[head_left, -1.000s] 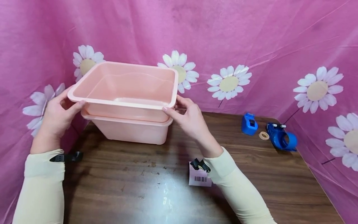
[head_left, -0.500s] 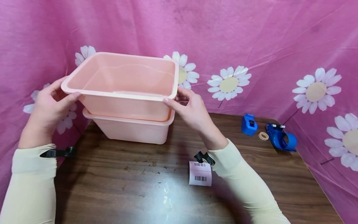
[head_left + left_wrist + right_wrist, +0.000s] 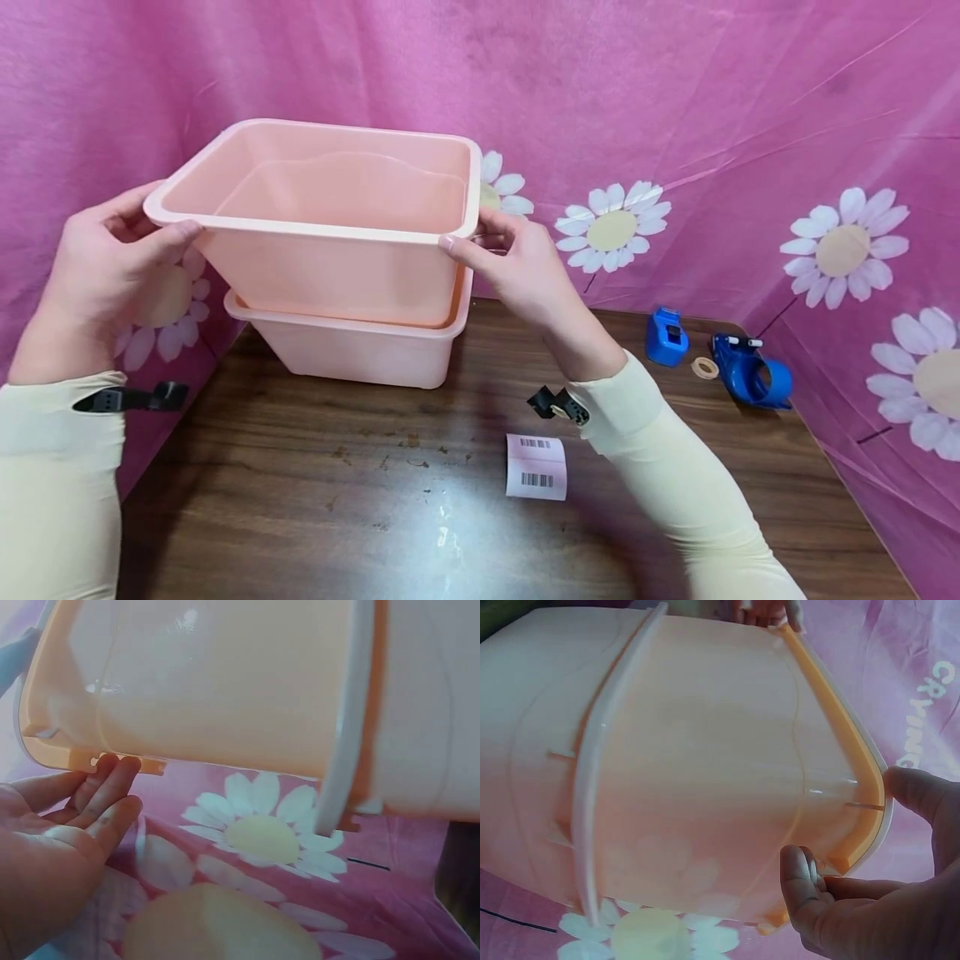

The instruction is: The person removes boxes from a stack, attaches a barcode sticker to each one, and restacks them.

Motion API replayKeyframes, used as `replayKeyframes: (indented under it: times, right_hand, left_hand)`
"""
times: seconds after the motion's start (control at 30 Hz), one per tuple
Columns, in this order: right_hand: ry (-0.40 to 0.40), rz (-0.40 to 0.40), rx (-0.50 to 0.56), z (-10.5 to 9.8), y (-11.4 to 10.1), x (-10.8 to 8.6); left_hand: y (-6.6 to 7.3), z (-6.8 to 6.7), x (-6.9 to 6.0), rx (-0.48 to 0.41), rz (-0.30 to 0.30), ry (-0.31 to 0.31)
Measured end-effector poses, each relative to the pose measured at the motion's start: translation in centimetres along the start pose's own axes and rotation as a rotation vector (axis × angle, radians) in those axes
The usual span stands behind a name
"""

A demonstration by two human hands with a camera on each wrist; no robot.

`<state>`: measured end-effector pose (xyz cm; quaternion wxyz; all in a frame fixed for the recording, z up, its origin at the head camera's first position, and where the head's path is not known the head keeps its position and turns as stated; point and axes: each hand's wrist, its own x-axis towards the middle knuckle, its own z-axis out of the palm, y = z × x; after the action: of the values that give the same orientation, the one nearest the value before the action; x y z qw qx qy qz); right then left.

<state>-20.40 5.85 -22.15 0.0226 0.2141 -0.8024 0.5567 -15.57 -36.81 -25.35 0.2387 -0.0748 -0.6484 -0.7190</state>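
The upper pink bin [image 3: 322, 271] is raised, its lower part still inside the lower pink bin [image 3: 360, 354], which stands on the table. My left hand [image 3: 93, 267] grips the upper bin's rim at its left corner, thumb on the front edge. At the right front corner my right hand [image 3: 528, 271] holds the same rim between thumb and fingers. In the left wrist view, fingers [image 3: 109, 795] curl under the rim of the upper bin [image 3: 217, 682]. The right wrist view shows the right hand [image 3: 885, 900] at the rim corner, the upper bin [image 3: 697, 765] tapering into the lower one [image 3: 532, 750].
A paper label with barcodes [image 3: 536, 468] lies on the wooden table [image 3: 300, 517] near the right forearm. Toward the back right are a blue dispenser [image 3: 667, 337], a small tape roll [image 3: 704, 367] and a larger blue tape dispenser [image 3: 750, 371]. Pink floral cloth [image 3: 675, 100] hangs behind.
The upper bin has risen out of the lower one and shifted slightly left, with both hands on its rim. The lower bin has stayed nearly in place. More of the label is uncovered.
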Motion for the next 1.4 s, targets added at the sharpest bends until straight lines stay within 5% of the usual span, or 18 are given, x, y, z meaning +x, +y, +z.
replayKeyframes:
  times: [0.43,0.83,1.03,1.2,1.4]
  right_hand:
    - [0.018,0.026,0.092,-0.8,-1.7,0.5]
    - [0.047,0.004,0.101,-2.8,-2.4,-0.4]
    - [0.053,-0.001,0.156,-5.2,-2.2,-1.5]
    - [0.06,0.023,0.203,-7.4,-1.6,-2.5]
    - [0.084,0.037,0.339,-10.2,-0.5,-3.8]
  left_hand:
    - [1.1,1.2,0.9,-0.141,0.05,0.038]
    - [1.6,1.9,0.7,-0.209,0.047,-0.017]
    - [1.9,4.0,0.5,-0.246,0.062,-0.042]
    - [2.4,6.3,0.0,-0.184,0.069,-0.043]
    - [2.8,9.4,-0.6,-0.117,0.005,-0.065]
